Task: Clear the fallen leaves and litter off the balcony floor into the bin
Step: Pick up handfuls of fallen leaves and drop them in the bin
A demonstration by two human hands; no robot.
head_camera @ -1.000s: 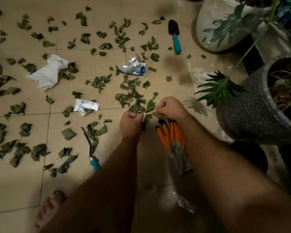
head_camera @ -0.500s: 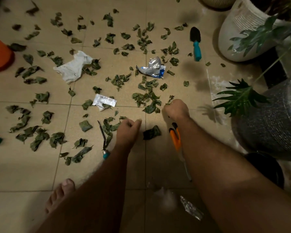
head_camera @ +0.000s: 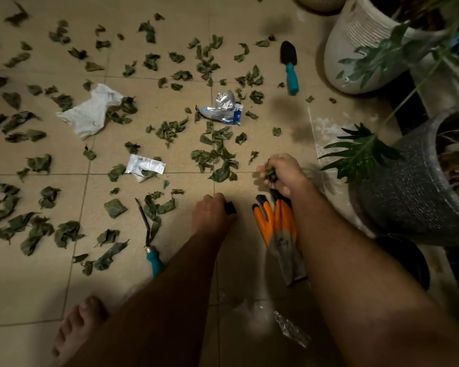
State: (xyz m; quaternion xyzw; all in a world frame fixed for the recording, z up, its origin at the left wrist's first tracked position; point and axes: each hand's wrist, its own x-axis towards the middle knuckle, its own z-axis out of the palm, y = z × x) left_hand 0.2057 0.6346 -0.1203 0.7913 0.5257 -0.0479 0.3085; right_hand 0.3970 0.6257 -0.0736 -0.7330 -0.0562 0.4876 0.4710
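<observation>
Since the earlier frame, your left hand [head_camera: 214, 211] has closed on the dark leaf beside it, and your right hand [head_camera: 282, 172] grips a wad of leaves. Most leaves [head_camera: 215, 161] and litter, including the foil wrapper [head_camera: 221, 109], lie ahead of both hands; no bin is visible.

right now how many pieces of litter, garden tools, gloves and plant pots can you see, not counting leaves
litter: 3 (white tissue, foil wrapper, small white packet)
garden tools: 2 (trowel, hand fork)
gloves: 1 (orange glove)
plant pots: 2 (white pot, grey pot)
total: 8
</observation>
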